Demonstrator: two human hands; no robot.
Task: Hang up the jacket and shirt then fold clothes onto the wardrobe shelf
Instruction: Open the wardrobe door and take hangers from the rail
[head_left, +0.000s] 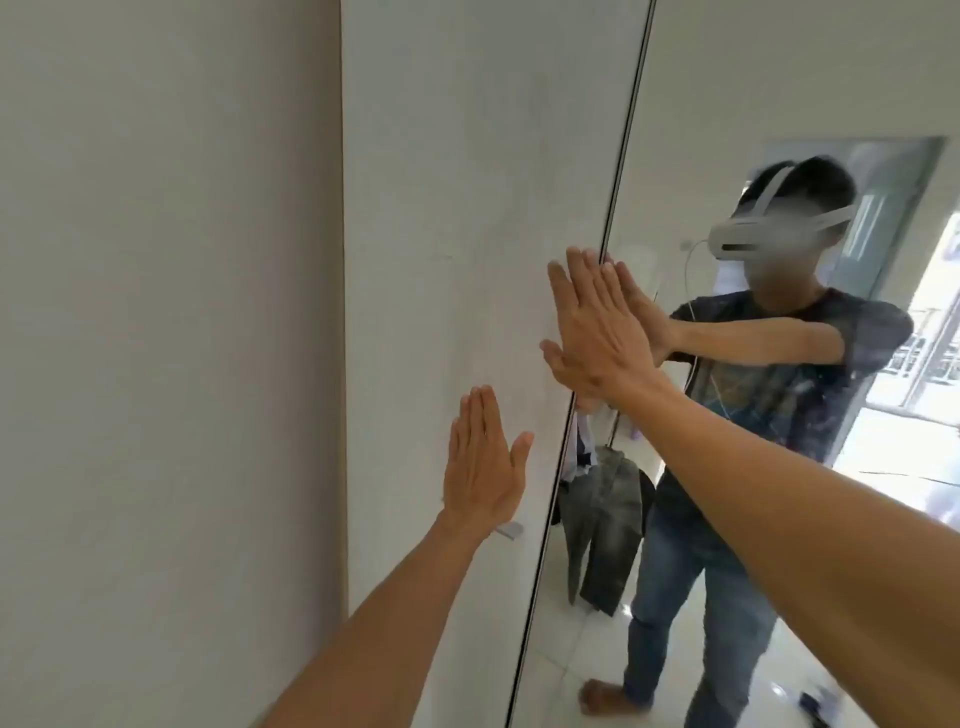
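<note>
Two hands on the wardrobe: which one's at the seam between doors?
The right hand, the higher one, flat against the seam beside the mirrored door. The left hand sits lower, flat on the plain white door.

Soft, even daylight; a bright window (932, 332) glares blown-out in the mirror (727, 78), straight edges bow, slight blur throughout

The setting is a domestic room, most likely a bedroom or dressing area. Indicators: a tall white wardrobe door (441, 208) fitted with a small handle (511, 530) stands beside a plain painted wall (156, 260); the adjoining door panel is a full-height mirror (701, 104). The mirror reflects glossy white floor tiles (571, 649), a hanging grey garment (605, 525) and a glazed doorway (935, 338) admitting daylight.
</note>
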